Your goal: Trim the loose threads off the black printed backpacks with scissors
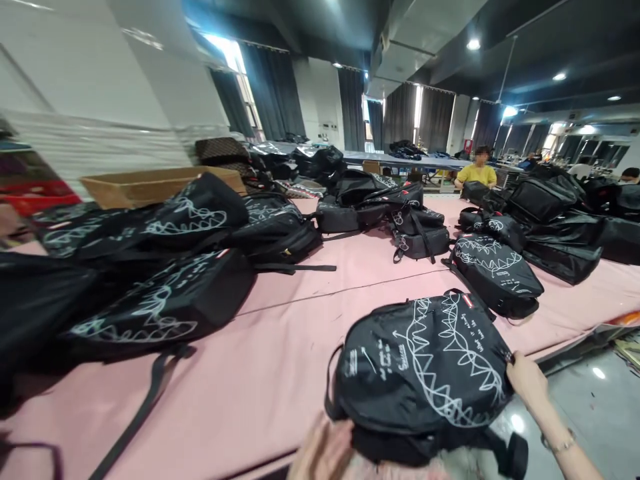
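A black backpack with white zigzag drawings lies at the near edge of the pink table. My right hand grips its right side, with the fingers curled onto the fabric. My left hand sits at the backpack's lower left edge; it is blurred and its fingers are partly hidden under the bag.
Several similar black backpacks are piled at the left, the middle back and the right. A cardboard box stands at the back left. A person in a yellow shirt sits at the far end. Grey floor shows at the right.
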{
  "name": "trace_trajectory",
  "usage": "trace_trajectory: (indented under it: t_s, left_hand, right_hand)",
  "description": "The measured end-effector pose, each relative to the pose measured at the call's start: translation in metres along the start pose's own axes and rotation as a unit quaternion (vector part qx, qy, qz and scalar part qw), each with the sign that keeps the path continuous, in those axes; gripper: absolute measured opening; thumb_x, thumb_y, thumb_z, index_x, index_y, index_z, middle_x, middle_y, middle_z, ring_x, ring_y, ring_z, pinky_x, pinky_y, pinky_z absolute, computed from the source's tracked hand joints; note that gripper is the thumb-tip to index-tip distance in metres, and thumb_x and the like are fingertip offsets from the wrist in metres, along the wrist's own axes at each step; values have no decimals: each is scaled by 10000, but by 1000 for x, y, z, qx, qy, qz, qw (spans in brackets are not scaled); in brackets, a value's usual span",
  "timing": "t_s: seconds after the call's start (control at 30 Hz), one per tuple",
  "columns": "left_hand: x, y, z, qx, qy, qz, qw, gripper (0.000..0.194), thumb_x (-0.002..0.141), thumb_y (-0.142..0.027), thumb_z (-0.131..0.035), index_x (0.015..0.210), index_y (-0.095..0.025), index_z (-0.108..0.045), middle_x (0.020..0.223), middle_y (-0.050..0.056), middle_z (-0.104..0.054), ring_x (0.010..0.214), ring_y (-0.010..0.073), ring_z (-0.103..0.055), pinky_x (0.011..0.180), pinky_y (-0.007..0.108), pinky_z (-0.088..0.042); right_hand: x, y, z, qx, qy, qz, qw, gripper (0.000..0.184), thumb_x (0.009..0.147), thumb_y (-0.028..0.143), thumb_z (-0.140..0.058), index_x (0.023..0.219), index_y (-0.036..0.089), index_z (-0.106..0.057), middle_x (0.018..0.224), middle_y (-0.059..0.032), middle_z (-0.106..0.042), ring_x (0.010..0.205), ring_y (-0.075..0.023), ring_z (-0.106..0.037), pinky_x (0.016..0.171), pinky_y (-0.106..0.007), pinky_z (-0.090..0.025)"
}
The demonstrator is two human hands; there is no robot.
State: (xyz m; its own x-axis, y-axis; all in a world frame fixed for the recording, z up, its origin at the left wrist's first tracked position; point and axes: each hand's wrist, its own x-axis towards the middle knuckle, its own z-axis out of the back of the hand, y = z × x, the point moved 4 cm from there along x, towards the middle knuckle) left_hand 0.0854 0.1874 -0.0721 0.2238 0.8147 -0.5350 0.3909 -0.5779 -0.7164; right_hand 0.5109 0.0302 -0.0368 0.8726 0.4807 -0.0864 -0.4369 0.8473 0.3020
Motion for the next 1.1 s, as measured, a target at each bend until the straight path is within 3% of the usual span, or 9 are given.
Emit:
trace_trajectory:
  t_s: [0.07,0.13,0.27,0.43,0.5,0.57,0.77,0.93,1.1]
  left_hand:
    - [3,-36,18,-37,-39,-119,991,628,654,-433,-662,1214,-266,-431,1050,72,-668,1075,248,-574,934,386,-443]
    - [0,-62,30,41,-97,-198,975,566,698,-432,-624,1212,-254,-467,1222,71,-579,1191,252,-475,1018,405,-357]
    - [-22,-72,19,328,-85,-324,883,390,776,-412,-539,1106,-208,-583,1319,75,-496,1251,240,-401,1082,402,-249]
    - [-53,-29,-10,607,71,-407,679,461,814,-403,-493,1244,-236,-471,1297,78,-520,1200,236,-468,1042,475,-318]
    - [-59,-17,-10,671,76,-440,592,581,774,-385,-556,1302,-201,-401,1334,116,-473,1226,273,-433,1036,526,-305]
    - [-59,-11,-6,699,60,-462,542,538,795,-271,-524,1307,-174,-394,1326,129,-479,1219,270,-442,1017,519,-339]
    - [-67,-11,13,705,79,-485,510,501,765,-22,-347,1209,-185,-510,1217,94,-586,1112,209,-552,969,427,-419]
    - [-87,-18,19,727,84,-435,524,383,776,-94,-400,1104,-204,-563,1137,93,-638,1017,254,-608,985,581,-315]
    - [-91,-18,-5,716,42,-422,555,399,816,-252,-490,1211,-208,-461,1209,124,-586,1099,267,-554,1012,569,-273]
  right_hand:
    - [-52,19,-21,17,35,56,998,193,782,338,-490,818,212,-631,725,-122,-680,731,-280,-650,658,-351,-450]
    - [-116,56,-46,150,142,214,955,223,810,332,-450,740,226,-634,671,-63,-666,651,-231,-631,599,-298,-438]
    - [-235,131,-68,270,433,426,747,125,739,296,-575,701,212,-660,597,32,-612,567,-144,-562,510,-209,-385]
    - [-224,168,-53,360,312,376,795,222,828,322,-483,730,172,-612,703,3,-610,674,-135,-539,636,-217,-422]
    - [-199,162,-53,372,252,354,820,208,815,358,-504,861,174,-590,787,-13,-620,746,-156,-555,694,-237,-437]
    - [-179,150,-57,376,207,334,839,257,823,384,-488,962,178,-556,880,-34,-627,831,-181,-570,760,-266,-443]
    - [-158,120,-69,307,138,332,881,280,853,356,-433,1033,178,-552,1008,-89,-632,897,-222,-587,802,-335,-452]
    - [-165,129,-61,201,150,413,876,201,862,245,-414,1005,192,-546,937,-74,-627,853,-208,-583,740,-316,-450]
    - [-165,140,-43,152,178,468,852,178,854,218,-439,1006,207,-531,890,-68,-602,809,-207,-564,677,-299,-425]
